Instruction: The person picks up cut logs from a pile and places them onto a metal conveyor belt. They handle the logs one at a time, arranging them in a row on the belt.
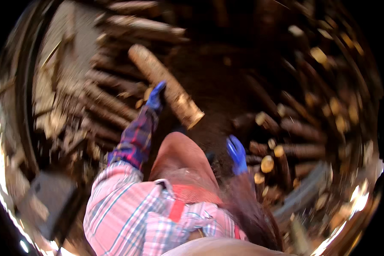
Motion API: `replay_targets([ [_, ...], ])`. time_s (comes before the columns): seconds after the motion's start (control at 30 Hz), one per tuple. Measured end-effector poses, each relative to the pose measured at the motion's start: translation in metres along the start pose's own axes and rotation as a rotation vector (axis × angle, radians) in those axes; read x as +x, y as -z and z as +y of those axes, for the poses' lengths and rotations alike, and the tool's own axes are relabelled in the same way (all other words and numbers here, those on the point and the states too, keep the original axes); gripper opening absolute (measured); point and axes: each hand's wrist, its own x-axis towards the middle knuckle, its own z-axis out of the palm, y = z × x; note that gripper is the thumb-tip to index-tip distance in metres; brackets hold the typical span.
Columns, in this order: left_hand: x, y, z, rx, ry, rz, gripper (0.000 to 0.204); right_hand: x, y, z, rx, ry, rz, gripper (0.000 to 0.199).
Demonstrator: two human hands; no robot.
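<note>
My left hand, in a blue glove, grips a thick, light-brown log from its left side. The log slants from upper left to lower right, with its pale cut end towards me; my palm is hidden behind the fingers. My right hand, also blue-gloved, hangs empty to the right of my knee with its fingers stretched out. Close beside it lie several cut logs with pale round ends. Motion blurs much of the picture.
Stacked logs lie along the left, and more logs are piled loosely on the right. Dark ground runs between the piles. A dark box-like object stands at lower left, and a grey beam-like piece lies at lower right.
</note>
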Motion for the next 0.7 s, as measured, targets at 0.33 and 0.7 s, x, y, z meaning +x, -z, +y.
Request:
replay_targets([
  [0.33, -0.153, -0.159, -0.319, 0.418, 0.323, -0.648, 0.045, -0.121, 0.115, 0.032, 0.603, 0.348, -0.166, 0.066],
  [0.7, -0.403, -0.392, -0.449, 0.87, 0.119, -1.196, 0.059, -0.366, 0.409, 0.046, 0.057, 0.835, 0.972, 0.08],
])
